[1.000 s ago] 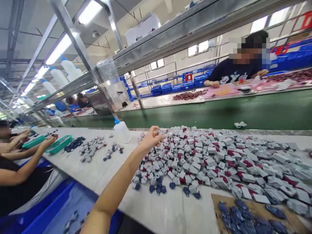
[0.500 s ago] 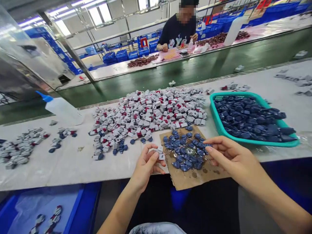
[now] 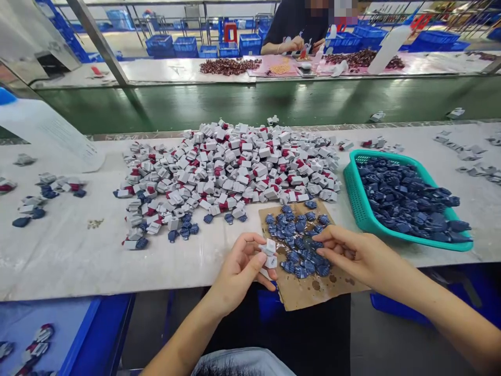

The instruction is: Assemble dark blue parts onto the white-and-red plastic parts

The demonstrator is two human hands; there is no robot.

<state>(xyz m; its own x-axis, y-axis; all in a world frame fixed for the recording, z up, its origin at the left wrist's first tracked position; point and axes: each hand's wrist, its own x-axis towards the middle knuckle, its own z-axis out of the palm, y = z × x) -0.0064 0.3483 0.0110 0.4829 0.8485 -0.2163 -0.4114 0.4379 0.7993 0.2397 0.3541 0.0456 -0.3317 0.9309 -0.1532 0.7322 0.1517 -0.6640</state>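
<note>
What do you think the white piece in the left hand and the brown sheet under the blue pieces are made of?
The white piece looks like matte moulded plastic, going by its crisp square edges, though that stays uncertain. The brown sheet looks like plain cardboard: dull, with dark stains soaked in.

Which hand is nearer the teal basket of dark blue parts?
Right. The right hand reaches over the cardboard just below the teal basket, apart from it; the left hand is farther off, at the cardboard's left edge.
</note>
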